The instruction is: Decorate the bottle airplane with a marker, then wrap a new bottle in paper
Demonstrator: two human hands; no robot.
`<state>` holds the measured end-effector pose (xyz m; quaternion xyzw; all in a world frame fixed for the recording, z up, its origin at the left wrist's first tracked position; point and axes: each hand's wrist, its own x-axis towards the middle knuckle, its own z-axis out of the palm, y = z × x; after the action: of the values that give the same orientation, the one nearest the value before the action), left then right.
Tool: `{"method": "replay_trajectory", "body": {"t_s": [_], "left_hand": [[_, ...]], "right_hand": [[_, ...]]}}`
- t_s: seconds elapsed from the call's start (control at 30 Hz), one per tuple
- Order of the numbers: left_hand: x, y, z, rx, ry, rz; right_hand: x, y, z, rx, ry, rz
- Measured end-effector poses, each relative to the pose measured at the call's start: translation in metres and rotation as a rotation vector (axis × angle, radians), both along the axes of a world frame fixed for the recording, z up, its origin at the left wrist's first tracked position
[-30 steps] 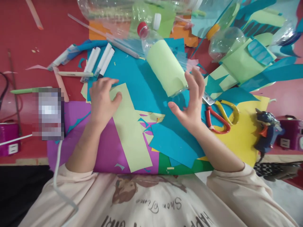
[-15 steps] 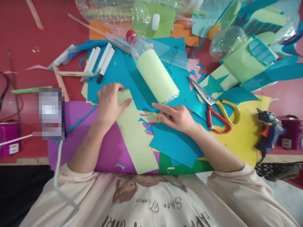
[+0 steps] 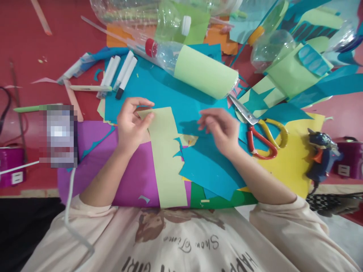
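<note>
My left hand (image 3: pixel 132 126) is at the top left corner of a pale green paper strip (image 3: pixel 168 158), its thumb over the paper and its fingers curved apart. The strip lies upright in view across purple paper (image 3: pixel 133 177) and reaches down to the table's front edge. My right hand (image 3: pixel 222 130) hovers over blue paper (image 3: pixel 210 170), slightly blurred, its fingers loosely bent and apart with nothing seen in them. Beyond it lies a clear plastic bottle (image 3: pixel 205 71) with a red cap, wrapped in light green paper. Scissors (image 3: pixel 256 122) with red and yellow handles lie to the right.
White markers (image 3: pixel 124 71) lie at back left, a phone (image 3: pixel 61 132) with a white cable at left. A glue gun (image 3: pixel 324 155) rests on the right near yellow paper (image 3: pixel 292 173). Clear bottles (image 3: pixel 170 22) stand along the back. Paper scraps (image 3: pixel 178 147) lie beside the strip.
The wrapped bottle has turned and shifted to the right, away from me. My right hand has moved right and bent its fingers. The strip has swung straighter, its top shifting right.
</note>
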<state>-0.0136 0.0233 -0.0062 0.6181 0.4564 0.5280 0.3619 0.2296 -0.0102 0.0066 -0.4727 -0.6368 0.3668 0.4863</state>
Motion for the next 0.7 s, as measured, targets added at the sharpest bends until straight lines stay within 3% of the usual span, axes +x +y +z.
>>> {"method": "replay_trajectory", "body": {"t_s": [0.1, 0.2, 0.3, 0.5, 0.7], "left_hand": [[-0.001, 0.003, -0.003, -0.114, -0.265, -0.008], [-0.004, 0.005, -0.005, -0.191, -0.367, -0.036], [-0.006, 0.004, -0.004, -0.267, -0.396, -0.083], [0.004, -0.008, 0.003, -0.386, -0.235, -0.211], [0.013, -0.016, 0.006, -0.366, 0.003, -0.285]], "right_hand": [[-0.013, -0.012, 0.002, 0.022, -0.141, 0.317], [-0.018, -0.018, 0.002, -0.02, -0.221, 0.478], [-0.018, -0.016, 0.001, -0.125, -0.135, 0.546], [-0.008, -0.006, -0.002, -0.396, 0.127, 0.247], [0.003, 0.005, -0.01, -0.249, 0.06, -0.012]]}}
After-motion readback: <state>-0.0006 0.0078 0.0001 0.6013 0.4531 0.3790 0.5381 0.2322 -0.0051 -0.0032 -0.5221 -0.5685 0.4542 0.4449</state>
